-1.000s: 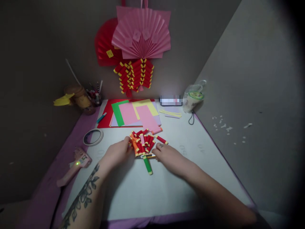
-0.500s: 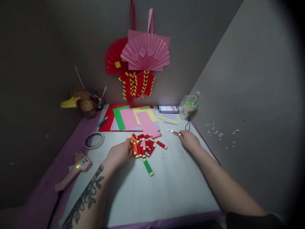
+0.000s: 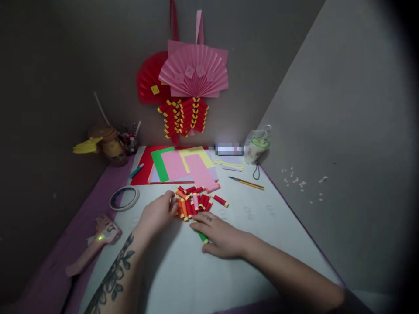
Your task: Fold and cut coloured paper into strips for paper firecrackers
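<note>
Both hands are bare and work at a pile of small paper rolls (image 3: 195, 201), mostly red with pale yellow ends, in the middle of the bench (image 3: 278, 248). On the left, the left hand (image 3: 159, 212) is half curled against the pile's left edge; whether its fingers grip a roll, I cannot tell. On the right, the right hand (image 3: 223, 233) is loosely spread, thumb apart from fingers, over a green roll (image 3: 202, 237); whether it has hold of it is unclear.

A careless nudge from either hand could, in my judgement, scatter the pile, since the rolls are round and lie loose across one another. Squeezing too hard might dent them, as they look like thin paper.

The pile lies between the hands, slightly to their far side; the green roll is at its near edge, partly hidden under the right hand. One red roll (image 3: 220, 200) lies apart, just right of the pile.

Farther out, a craft knife (image 3: 247, 183) lies to the far right, coloured paper sheets (image 3: 202, 168) beyond the pile, and a ring of tape (image 3: 135, 199) and a pink glue gun (image 3: 109, 232) to the left.
</note>
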The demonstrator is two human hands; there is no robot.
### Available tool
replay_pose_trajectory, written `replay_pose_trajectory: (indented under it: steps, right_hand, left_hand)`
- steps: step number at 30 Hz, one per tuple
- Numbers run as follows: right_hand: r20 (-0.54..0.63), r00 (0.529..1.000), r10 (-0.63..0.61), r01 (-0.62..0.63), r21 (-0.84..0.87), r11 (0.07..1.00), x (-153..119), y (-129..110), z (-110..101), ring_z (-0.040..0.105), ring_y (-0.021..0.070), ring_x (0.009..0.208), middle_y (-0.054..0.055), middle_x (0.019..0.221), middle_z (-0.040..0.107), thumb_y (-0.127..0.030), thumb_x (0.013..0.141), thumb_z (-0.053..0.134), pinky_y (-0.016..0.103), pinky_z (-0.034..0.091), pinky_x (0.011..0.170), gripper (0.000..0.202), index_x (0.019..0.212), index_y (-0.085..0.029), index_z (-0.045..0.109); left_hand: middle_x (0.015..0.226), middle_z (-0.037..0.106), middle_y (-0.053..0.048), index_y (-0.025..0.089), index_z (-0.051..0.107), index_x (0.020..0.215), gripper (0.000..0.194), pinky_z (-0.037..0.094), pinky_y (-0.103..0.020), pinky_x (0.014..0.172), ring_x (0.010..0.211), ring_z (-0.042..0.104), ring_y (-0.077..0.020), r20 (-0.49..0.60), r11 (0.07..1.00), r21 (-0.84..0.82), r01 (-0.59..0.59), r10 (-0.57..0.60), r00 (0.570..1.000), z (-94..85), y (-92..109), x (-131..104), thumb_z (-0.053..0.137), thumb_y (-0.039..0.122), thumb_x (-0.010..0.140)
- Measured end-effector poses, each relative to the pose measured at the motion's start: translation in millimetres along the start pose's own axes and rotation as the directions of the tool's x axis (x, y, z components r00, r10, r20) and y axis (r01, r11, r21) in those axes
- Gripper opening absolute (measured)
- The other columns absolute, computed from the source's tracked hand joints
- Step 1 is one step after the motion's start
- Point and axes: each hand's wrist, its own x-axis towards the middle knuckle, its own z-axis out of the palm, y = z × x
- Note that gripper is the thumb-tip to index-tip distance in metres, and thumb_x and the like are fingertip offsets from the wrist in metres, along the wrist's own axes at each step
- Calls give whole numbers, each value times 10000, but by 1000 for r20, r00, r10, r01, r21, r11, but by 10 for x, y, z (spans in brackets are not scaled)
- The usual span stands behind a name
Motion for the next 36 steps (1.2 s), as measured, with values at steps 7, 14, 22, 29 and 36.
replay_pose_trajectory:
  steps: [7,14,22,29,36]
  right_hand:
    - [-562,778,282,-343,-2,940,-194,946,-419,443,237,1217,122,1311,505,-327,894,507,394,348,1029,424,1297,-196,492]
    - [-539,610,581,-727,-89,681,-260,1949,-727,528,226,1020,110,1026,622,-160,865,512,315,382,915,226,1034,-161,664]
    - [-640,299,708,-898,62,436,-262,2220,-1055,561,269,1019,214,1063,601,-143,879,472,364,401,881,286,1109,-57,617]
    - [-670,260,695,-888,117,445,-133,1945,-1115,547,297,1054,228,1058,601,-101,848,442,406,408,887,290,1075,-48,614]
    - [-354,932,71,-115,-104,988,47,257,-209,567,192,819,56,846,618,-306,885,500,309,453,752,157,904,-199,613]
  left_hand:
    - [915,695,-46,239,482,1073,265,339,-280,564,788,646,-219,11,1000,11,-3,3,1000,47,-26,40,374,386,881]
    - [985,700,-58,236,484,1121,311,376,-291,589,854,656,-236,18,999,43,11,-11,1000,59,-61,55,367,396,881]
    - [1042,694,-83,210,483,1168,347,415,-305,624,901,658,-246,11,996,71,45,-46,999,18,-109,65,366,367,881]
    - [1063,689,-97,216,484,1169,330,422,-302,624,913,658,-245,36,993,90,78,-81,996,-20,-120,41,353,319,884]
    - [915,710,-96,207,505,1136,330,388,-291,581,815,664,-245,33,993,78,93,-96,995,-38,-147,37,350,363,890]
